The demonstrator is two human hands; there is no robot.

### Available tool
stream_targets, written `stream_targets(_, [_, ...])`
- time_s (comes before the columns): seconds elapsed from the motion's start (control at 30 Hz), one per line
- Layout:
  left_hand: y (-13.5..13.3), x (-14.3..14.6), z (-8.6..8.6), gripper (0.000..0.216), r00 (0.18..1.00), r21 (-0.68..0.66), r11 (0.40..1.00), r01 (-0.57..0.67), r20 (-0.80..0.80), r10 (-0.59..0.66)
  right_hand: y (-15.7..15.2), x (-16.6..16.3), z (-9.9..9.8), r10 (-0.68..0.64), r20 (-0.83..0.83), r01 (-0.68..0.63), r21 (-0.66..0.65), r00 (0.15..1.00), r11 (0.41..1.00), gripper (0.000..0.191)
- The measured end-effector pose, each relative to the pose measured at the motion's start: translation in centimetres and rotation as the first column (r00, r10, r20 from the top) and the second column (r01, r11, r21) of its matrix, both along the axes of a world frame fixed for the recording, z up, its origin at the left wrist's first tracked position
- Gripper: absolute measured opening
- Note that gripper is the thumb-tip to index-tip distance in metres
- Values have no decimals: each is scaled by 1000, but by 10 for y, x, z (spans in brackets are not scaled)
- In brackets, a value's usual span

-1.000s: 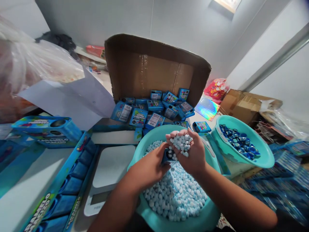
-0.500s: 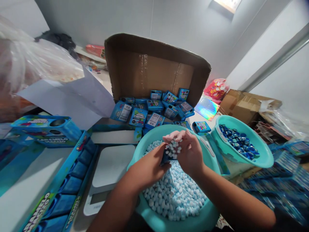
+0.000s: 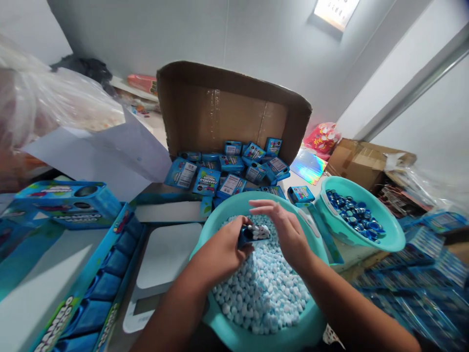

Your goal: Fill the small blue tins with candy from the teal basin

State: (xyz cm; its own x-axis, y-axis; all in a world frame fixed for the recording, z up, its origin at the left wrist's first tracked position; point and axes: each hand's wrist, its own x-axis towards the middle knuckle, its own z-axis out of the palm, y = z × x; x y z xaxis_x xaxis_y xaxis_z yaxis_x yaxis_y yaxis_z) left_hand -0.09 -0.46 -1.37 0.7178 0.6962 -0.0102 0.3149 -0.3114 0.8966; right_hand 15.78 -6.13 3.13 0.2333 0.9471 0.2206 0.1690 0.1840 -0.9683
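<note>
A large teal bowl [image 3: 223,208] in front of me is heaped with small white and pale blue candies [image 3: 262,288]. Over it, my left hand [image 3: 220,249] is closed around a small dark blue container [image 3: 246,235] heaped with candies at its mouth. My right hand [image 3: 284,233] hovers flat just above and to the right of that container, fingers stretched out and holding nothing.
A second teal bowl [image 3: 384,242] at right holds several blue caps. An open cardboard box [image 3: 227,110] behind contains several small blue candy boxes. A white kitchen scale [image 3: 161,264] lies left of the bowl, beside a blue display tray [image 3: 98,288]. Plastic bags and cartons crowd both sides.
My right hand, earlier cupped full of candies above the container, has emptied them and now lies flat and open over it. Both hands sit lower over the bowl.
</note>
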Motion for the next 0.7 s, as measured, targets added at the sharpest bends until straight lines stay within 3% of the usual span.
stream_targets(0.07, [1, 0, 3, 31, 1000, -28, 1000, -11, 16, 11, -7, 14, -1, -110, 250, 105, 33, 962, 994, 23])
stream_targets(0.13, [2, 0, 4, 29, 1000, -38, 999, -24, 17, 25, -13, 23, -6, -92, 422, 102, -1, 902, 995, 13])
stream_targets(0.2, [3, 1, 5, 28, 1000, -40, 999, -18, 15, 19, -18, 24, -13, -39, 493, 71, -47, 869, 996, 13])
stream_targets(0.4, [3, 1, 7, 27, 1000, -5, 1000, 30, 4, -30, -15, 2, -14, -22, 619, 48, -26, 785, 999, 22])
stream_targets(0.53, [1, 0, 7, 40, 999, -3, 999, 32, 19, -32, -12, -4, -15, 9, 547, -5, -9, 837, 1000, 20])
stream_targets(0.7, [2, 1, 1, 48, 998, 41, 998, 49, 26, -50, -10, 2, -18, 12, 228, -16, 14, 974, 1000, 14])
